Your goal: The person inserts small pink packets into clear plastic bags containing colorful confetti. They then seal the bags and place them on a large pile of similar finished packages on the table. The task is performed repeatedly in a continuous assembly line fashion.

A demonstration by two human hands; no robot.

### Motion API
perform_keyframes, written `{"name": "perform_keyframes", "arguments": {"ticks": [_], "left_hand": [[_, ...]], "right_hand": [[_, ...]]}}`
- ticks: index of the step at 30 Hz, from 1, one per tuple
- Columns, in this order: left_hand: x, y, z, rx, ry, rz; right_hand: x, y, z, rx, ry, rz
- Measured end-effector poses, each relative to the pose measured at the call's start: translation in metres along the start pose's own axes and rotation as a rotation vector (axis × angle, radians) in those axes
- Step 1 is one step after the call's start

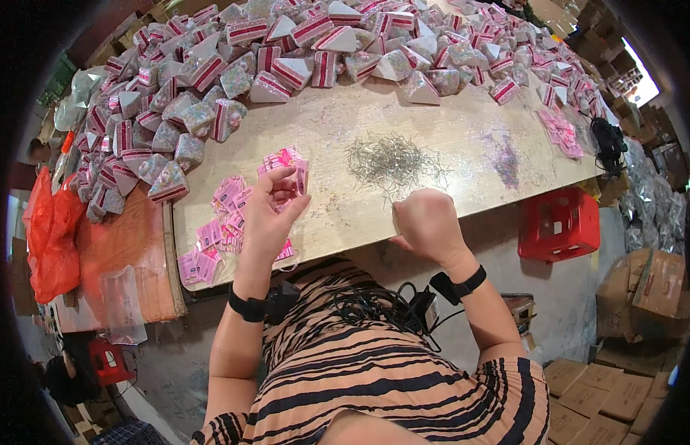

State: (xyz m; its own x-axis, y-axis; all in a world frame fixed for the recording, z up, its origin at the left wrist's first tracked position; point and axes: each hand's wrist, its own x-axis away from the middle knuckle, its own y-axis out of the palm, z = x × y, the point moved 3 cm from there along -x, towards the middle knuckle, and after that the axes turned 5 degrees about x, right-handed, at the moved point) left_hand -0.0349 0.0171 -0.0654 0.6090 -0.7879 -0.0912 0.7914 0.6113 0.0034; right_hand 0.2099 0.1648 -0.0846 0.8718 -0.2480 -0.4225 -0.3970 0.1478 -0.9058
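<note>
My left hand (265,216) is raised over the near left part of the table, fingers curled around a few small pink cards (294,165). Below and beside it, more pink printed cards (228,215) lie loosely scattered toward the table's near edge. My right hand (428,222) is closed and slightly blurred, at the near edge of a heap of thin dark wire pieces (393,162). Its fingertips are turned away, so whatever they pinch is hidden. Both wrists wear black straps.
Glittery cake-slice ornaments (292,73), white with pink layers, are piled along the far and left sides of the table (286,126). Purple glitter (506,159) and another bunch of pink cards (560,133) lie at right. A red crate (560,225) stands below the right edge.
</note>
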Motion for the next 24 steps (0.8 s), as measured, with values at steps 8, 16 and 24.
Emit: {"name": "perform_keyframes", "arguments": {"ticks": [8, 16, 24], "left_hand": [[0.006, 0.004, -0.008, 0.013, -0.029, -0.023], [0.004, 0.017, -0.010, 0.485, -0.334, -0.175], [0.015, 0.034, 0.005, 0.550, -0.426, -0.363]], "right_hand": [[0.023, 0.004, 0.001, -0.040, -0.104, 0.154], [0.024, 0.003, -0.003, -0.244, -0.090, 0.209], [-0.038, -0.032, -0.004, -0.476, 0.024, 0.484]]}}
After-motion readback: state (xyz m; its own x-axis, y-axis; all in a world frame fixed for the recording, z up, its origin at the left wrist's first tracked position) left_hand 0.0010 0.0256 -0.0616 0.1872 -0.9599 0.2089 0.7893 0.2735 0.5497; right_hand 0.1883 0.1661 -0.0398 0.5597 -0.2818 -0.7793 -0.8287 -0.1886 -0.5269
